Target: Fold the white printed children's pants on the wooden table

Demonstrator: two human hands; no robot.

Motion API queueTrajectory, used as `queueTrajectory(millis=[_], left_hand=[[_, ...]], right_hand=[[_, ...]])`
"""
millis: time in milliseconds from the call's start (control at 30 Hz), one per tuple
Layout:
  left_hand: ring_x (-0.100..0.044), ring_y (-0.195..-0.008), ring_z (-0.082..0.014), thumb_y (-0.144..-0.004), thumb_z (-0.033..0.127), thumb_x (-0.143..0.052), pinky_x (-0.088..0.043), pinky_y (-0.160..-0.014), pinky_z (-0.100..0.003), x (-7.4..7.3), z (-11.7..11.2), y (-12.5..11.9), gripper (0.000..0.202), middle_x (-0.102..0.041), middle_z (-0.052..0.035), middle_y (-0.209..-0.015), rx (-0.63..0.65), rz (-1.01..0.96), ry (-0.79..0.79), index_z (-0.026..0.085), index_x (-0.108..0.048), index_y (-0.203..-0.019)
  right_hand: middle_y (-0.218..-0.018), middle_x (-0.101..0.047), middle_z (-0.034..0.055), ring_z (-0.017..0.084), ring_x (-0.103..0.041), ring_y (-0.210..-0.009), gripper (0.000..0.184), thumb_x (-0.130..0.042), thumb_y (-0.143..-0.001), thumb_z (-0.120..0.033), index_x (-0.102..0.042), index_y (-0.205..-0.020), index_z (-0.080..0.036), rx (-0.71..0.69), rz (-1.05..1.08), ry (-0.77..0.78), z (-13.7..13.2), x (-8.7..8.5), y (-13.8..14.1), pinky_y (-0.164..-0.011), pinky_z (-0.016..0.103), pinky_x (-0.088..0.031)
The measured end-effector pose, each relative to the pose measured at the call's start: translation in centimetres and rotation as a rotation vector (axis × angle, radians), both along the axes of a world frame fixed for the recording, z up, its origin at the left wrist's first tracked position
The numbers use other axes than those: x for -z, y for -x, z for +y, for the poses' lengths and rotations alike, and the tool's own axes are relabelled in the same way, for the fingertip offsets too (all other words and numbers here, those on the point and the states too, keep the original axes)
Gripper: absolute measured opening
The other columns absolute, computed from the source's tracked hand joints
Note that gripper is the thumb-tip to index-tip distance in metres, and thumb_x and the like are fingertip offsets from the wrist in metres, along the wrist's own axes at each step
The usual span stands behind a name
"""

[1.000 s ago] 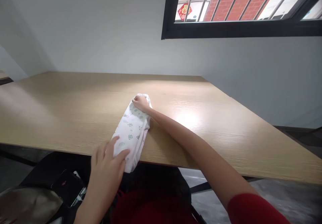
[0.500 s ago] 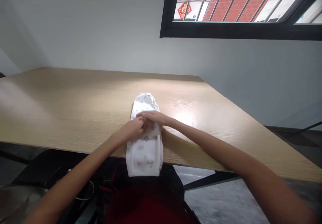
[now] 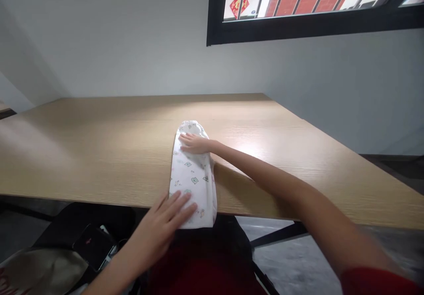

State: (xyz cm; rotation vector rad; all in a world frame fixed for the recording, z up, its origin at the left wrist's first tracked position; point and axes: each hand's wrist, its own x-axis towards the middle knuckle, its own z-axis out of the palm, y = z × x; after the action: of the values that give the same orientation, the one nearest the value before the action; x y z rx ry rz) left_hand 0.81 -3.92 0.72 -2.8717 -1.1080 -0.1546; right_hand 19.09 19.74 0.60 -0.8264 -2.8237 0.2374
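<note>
A white folded garment (image 3: 190,175) with small printed animal figures lies lengthwise on the wooden table (image 3: 115,153). Its far end is gathered, as if by elastic, and its near end hangs a little past the table's front edge. My right hand (image 3: 196,144) rests flat on the far part of the cloth, fingers stretched towards the left. Near the front end, my left hand (image 3: 168,217) lies with spread fingers on the fabric. Neither hand grips the cloth. What kind of garment it is, perhaps small pants, I cannot tell for certain.
A barred window (image 3: 298,3) with a dark frame is set in the pale wall (image 3: 132,34) behind the table. Below the table's front edge at left are a black phone (image 3: 94,246) and a beige cloth bag (image 3: 46,268) on a dark seat.
My hands were together over the middle of the garment. Now they are apart: the left has come back to the near end and opened, the right has moved slightly further away and flattened.
</note>
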Motion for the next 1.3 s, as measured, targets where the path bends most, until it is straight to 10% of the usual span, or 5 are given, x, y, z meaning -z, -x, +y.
queueTrajectory(millis=[233, 500, 700, 867, 1300], left_hand=[[-0.055, -0.099, -0.0186, -0.085, 0.006, -0.039, -0.044, -0.084, -0.035, -0.1, 3.4, 0.5, 0.031, -0.064, -0.0050, -0.105, 0.178, -0.333, -0.135, 0.021, -0.055, -0.107], [-0.056, -0.066, -0.0135, -0.082, 0.020, -0.049, -0.046, -0.063, -0.025, -3.6, -0.9, -0.6, 0.008, -0.063, -0.0022, -0.074, 0.047, -0.681, 0.308, 0.020, -0.055, -0.087], [-0.057, -0.071, -0.0160, -0.078, 0.042, -0.051, -0.044, -0.058, -0.023, -7.0, 7.0, -2.0, 0.028, -0.061, -0.0024, -0.077, -0.512, -0.763, 0.251, 0.015, -0.057, -0.084], [-0.058, -0.085, -0.0220, -0.079, 0.038, -0.046, -0.046, -0.072, -0.032, -4.8, 14.9, -2.3, 0.045, -0.057, -0.0124, -0.098, -0.675, -0.558, 0.181, 0.007, -0.048, -0.112], [-0.035, -0.125, -0.0308, -0.089, 0.042, -0.037, -0.033, -0.099, -0.050, 1.4, 4.4, -3.4, 0.051, -0.040, -0.0193, -0.133, -0.229, -0.142, -0.147, 0.008, -0.040, -0.127]], right_hand=[[-0.133, -0.040, 0.0101, 0.026, -0.034, -0.123, 0.052, -0.050, -0.084, -0.041, -0.040, -0.128, -0.016, -0.310, 0.045, -0.064, -14.5, -0.9, -4.9, -0.101, 0.043, -0.031], [-0.080, -0.060, 0.0038, 0.016, -0.056, -0.074, 0.010, -0.046, -0.084, -0.024, -0.051, -0.092, -0.024, -0.179, 0.392, 0.087, -22.6, -2.1, -5.7, -0.069, 0.030, -0.047], [-0.083, -0.058, 0.0039, 0.015, -0.054, -0.071, 0.022, -0.047, -0.083, -0.041, -0.047, -0.089, -0.020, 0.280, 0.542, 0.323, -13.3, -5.9, -4.3, -0.055, 0.025, -0.043], [-0.117, -0.048, 0.0177, 0.024, -0.053, -0.093, 0.048, -0.049, -0.083, -0.042, -0.041, -0.118, -0.010, 0.489, 0.322, 0.406, -4.9, -4.4, -3.2, -0.071, 0.033, -0.047], [-0.144, -0.019, 0.0049, 0.037, -0.015, -0.128, 0.042, -0.036, -0.093, -0.039, -0.031, -0.135, -0.033, 0.278, 0.123, -0.458, 0.2, -1.2, 2.7, -0.096, 0.067, -0.002]])
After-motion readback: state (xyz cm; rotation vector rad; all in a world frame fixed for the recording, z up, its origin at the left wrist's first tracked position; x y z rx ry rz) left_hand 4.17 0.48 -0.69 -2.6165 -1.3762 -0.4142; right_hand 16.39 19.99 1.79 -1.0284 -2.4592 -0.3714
